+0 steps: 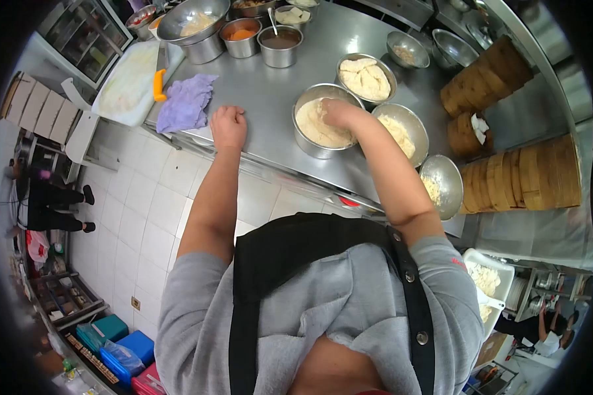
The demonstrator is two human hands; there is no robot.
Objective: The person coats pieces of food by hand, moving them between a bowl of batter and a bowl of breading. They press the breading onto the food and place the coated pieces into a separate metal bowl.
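My right hand [337, 114] reaches into a steel pot [316, 151] of pale, crumbly, flour-like powder [324, 131]. Its fingers are down in the powder and hidden. My left hand [228, 125] rests closed on the steel table [270, 131] near its front edge, with nothing visible in it. Just left of that hand lies a crumpled purple cloth [187, 102]. Behind the pot is a steel bowl with a mound of pale dough [365, 79]. Two more steel bowls [420, 128] [452, 191] with pale yellow crumbly contents stand to its right.
A knife with an orange handle [159, 85] lies by a white cutting board [122, 92]. Steel pots, one with brown sauce [280, 41] and a spoon, line the back left. Bamboo steamers [524, 174] are stacked at right. Other people [46, 204] [550, 332] stand at both sides.
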